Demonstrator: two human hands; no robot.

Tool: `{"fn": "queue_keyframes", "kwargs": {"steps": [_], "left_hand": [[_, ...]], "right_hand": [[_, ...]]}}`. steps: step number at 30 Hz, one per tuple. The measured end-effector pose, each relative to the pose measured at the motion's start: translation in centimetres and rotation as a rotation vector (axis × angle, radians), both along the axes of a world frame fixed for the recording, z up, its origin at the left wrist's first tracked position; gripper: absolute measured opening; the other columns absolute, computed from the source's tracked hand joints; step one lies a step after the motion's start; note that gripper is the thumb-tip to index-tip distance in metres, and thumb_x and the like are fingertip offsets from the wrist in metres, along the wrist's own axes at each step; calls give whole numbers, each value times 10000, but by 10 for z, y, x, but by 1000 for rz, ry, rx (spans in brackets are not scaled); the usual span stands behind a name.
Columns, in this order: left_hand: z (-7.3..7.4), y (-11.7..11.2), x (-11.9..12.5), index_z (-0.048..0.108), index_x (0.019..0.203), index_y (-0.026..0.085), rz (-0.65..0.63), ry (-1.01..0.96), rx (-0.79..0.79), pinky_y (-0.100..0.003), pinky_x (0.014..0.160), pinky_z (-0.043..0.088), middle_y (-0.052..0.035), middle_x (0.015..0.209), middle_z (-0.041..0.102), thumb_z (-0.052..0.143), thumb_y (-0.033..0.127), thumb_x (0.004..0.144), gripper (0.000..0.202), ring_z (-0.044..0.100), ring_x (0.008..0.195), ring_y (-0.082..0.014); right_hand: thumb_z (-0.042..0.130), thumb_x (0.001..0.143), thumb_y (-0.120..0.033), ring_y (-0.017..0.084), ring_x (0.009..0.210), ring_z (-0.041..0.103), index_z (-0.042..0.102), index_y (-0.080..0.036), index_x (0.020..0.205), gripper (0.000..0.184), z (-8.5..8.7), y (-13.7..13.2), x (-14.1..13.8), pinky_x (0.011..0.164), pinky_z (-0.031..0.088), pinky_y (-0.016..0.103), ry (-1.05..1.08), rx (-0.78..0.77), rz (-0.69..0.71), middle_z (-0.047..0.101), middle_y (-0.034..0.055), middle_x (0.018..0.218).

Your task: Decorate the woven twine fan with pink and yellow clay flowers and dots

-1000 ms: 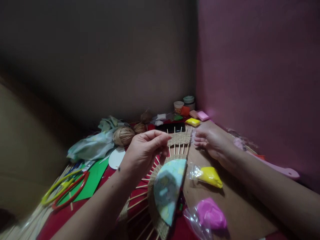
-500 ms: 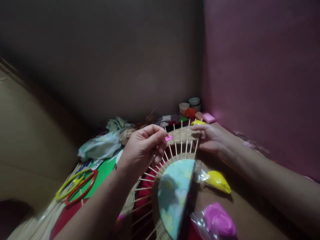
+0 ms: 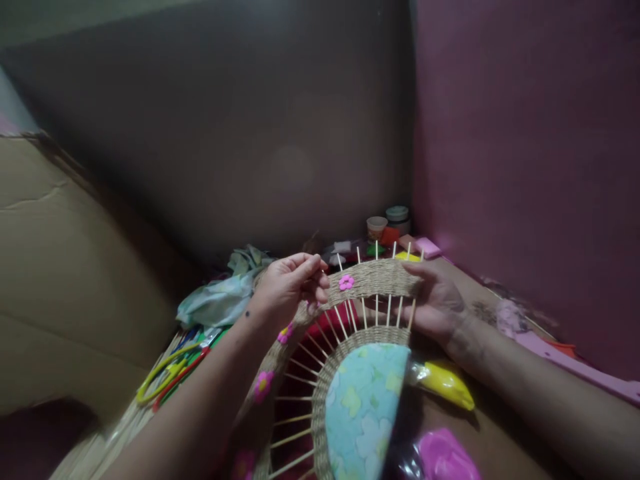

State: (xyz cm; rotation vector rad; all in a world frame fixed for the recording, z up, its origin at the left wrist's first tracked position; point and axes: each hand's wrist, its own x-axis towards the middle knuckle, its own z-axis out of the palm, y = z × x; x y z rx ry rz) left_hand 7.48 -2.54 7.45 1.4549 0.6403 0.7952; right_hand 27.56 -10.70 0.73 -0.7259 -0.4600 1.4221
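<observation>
A half-round woven fan (image 3: 383, 281) of twine bands and thin sticks stands tilted in front of me, with a blue floral fabric centre (image 3: 363, 407). My right hand (image 3: 437, 307) grips the right end of its outer band, thumb in front and fingers behind. Pink clay flowers are set along that band; one flower (image 3: 346, 283) lies just right of my left hand (image 3: 295, 283). The left thumb and fingers are pinched together by the band's upper left. Whatever is between them, if anything, is too small to make out. Another flower (image 3: 263, 385) with a yellow centre sits lower left.
Yellow clay (image 3: 445, 385) and pink clay (image 3: 447, 457) in clear bags lie at right. Scissors with a yellow handle (image 3: 150, 383), floral cloth (image 3: 215, 301) and bundled sticks are at left. A cup (image 3: 377, 229) and a lidded jar (image 3: 398, 217) stand in the back corner.
My left hand has drawn back left from the pink flower, which now rests on the band. More of the fan shows; my right hand keeps its hold.
</observation>
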Motion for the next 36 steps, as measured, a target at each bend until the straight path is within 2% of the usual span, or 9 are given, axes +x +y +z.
{"fn": "queue_keyframes", "kwargs": {"steps": [3,8,13,16,18,24,28,31,36], "left_hand": [[1,2,2,619,759,116,44,32,56,-145,337,367,30,531,546,694,290,758,190,486,368,-44],[0,5,6,607,875,127,-21,48,-51,-179,447,461,-22,649,630,709,212,729,198,605,526,-100],[4,-1,10,573,807,123,-2,142,70,-197,444,473,-46,650,638,691,242,743,179,616,521,-119],[10,-6,12,555,692,129,30,270,174,-172,357,396,-30,585,601,654,297,775,212,561,439,-95],[12,-8,13,572,713,130,38,304,202,-172,358,391,-17,555,594,647,274,775,174,536,414,-83],[11,-7,16,611,909,113,12,250,173,-221,524,516,-26,661,646,622,188,781,149,617,523,-103],[8,-8,17,631,835,128,12,299,202,-191,377,422,-19,619,605,558,270,833,160,564,454,-95],[10,-9,17,639,750,137,31,407,280,-172,329,310,7,506,547,565,313,830,207,454,372,-64],[7,-9,19,679,746,140,117,501,566,-191,501,427,-12,628,623,675,234,739,95,535,540,-82]], "right_hand": [[481,782,-310,256,847,608,612,-189,942,240,1,-6,-3,740,487,451,131,53,-41,678,85,798],[515,776,-377,256,897,608,595,-204,994,289,-1,-12,-4,789,485,449,185,113,-28,683,86,884],[525,777,-461,268,907,619,603,-203,1027,367,-6,-11,-2,798,487,468,224,178,55,686,85,855],[581,761,-426,266,905,632,633,-197,979,320,-6,-12,-1,838,481,473,340,165,95,706,72,820],[631,733,-374,263,912,638,653,-187,964,298,-5,-12,-1,882,466,473,393,207,156,717,67,810],[611,764,-301,277,975,629,674,-159,956,247,-7,-14,2,970,392,520,451,262,301,727,96,877],[590,767,-287,293,1012,617,674,-153,910,213,-6,-13,2,982,362,551,492,246,345,725,109,895],[576,783,-287,290,1022,613,668,-154,932,220,-5,-13,2,982,355,558,497,244,344,726,102,881],[611,751,-337,301,1020,609,656,-141,990,312,-8,-10,2,972,350,579,481,231,355,719,116,900]]}}
